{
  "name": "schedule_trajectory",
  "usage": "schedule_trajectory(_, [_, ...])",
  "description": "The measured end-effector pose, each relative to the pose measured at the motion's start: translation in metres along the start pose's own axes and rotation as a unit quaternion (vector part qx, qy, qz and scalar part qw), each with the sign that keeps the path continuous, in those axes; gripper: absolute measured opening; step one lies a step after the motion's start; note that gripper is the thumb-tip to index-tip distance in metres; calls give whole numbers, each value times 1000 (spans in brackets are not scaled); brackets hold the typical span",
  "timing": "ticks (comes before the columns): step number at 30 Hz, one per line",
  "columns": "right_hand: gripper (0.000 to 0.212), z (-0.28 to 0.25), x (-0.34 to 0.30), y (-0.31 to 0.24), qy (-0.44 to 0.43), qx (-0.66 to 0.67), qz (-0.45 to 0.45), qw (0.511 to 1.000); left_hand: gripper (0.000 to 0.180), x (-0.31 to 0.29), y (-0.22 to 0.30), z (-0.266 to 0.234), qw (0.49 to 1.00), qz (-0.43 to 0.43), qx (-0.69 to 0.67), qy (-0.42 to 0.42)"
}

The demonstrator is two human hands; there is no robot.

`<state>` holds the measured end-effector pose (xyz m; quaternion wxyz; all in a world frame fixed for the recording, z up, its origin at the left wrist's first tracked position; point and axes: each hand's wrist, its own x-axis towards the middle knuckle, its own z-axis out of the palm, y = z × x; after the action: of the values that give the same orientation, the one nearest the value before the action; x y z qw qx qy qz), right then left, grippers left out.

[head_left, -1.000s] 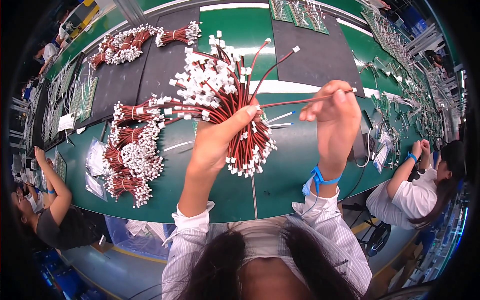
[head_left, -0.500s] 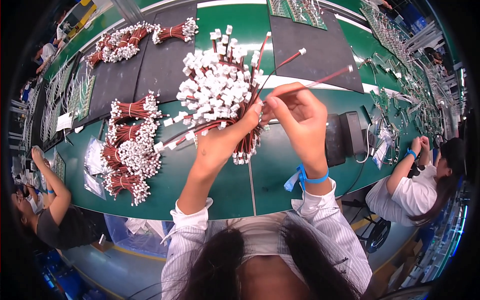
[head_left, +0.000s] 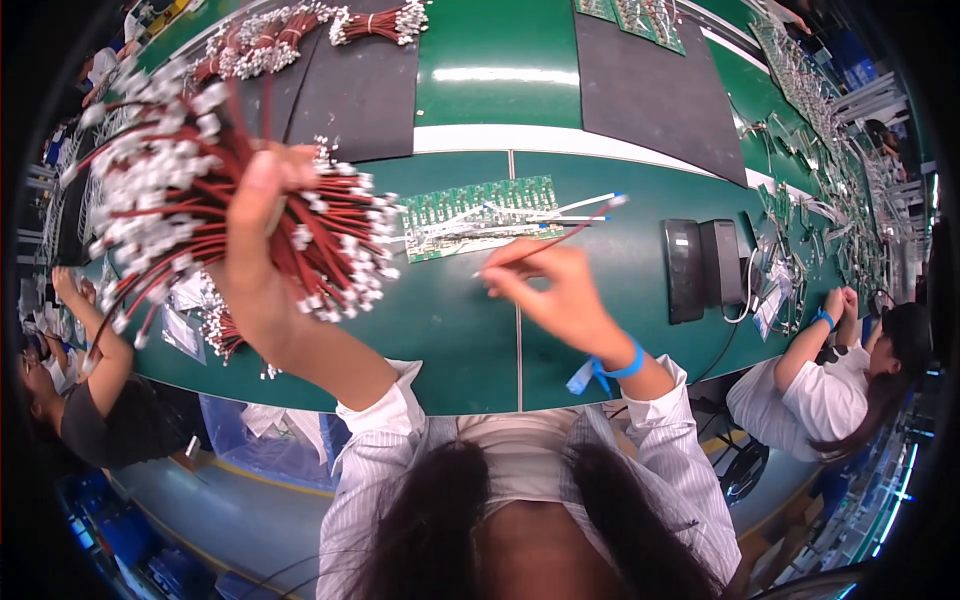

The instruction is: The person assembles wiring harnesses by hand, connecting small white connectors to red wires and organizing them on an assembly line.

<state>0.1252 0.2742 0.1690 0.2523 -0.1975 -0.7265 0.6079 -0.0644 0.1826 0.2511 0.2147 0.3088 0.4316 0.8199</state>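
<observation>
My left hand (head_left: 262, 235) is closed around a thick bundle of red-and-black wire cables (head_left: 345, 235) with white connectors, lifted over the left part of the table. The bundle's near ends fan out and are smeared by motion. Between the pinched fingers of my right hand (head_left: 555, 285) is a single cable (head_left: 578, 231), its white connector end pointing up and right. Beyond that hand a green circuit board panel (head_left: 540, 190) lies on the table, with white flat cables (head_left: 465, 222) across it.
A tied cable bundle (head_left: 375, 24) rests on a black mat at the back. Partly behind my left arm are more bundles (head_left: 222, 328) and plastic bags (head_left: 183, 335). Black devices (head_left: 718, 265) stand to the right, beside tangled boards. People sit at both sides.
My left hand has carried the bundle left and toward me, uncovering the circuit board panel. My right hand has parted from the bundle, lower and slightly left, with one cable in its fingers.
</observation>
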Motion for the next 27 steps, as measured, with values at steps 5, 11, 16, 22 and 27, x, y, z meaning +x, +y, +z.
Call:
schedule_trajectory(5, [7, 57, 20, 64, -8, -130, -35, 991, 14, -5, 23, -20, 998, 32, -38, 37])
schedule_trajectory(11, [9, 73, 38, 85, 109, -220, -76, 966, 15, -4, 19, -23, 990, 36, -120, 59])
schedule_trajectory(16, [9, 80, 37, 78, 98, -250, -70, 961, 15, -6, 21, -21, 986, 52, -106, 114])
schedule_trajectory(22, [9, 79, 39, 84, 104, -272, -77, 954, 14, -2, 16, -15, 982, 95, -37, 158])
schedule_trajectory(27, [8, 79, 40, 86, 112, -303, -94, 942, 17, -4, 15, -16, 987, 78, -37, 138])
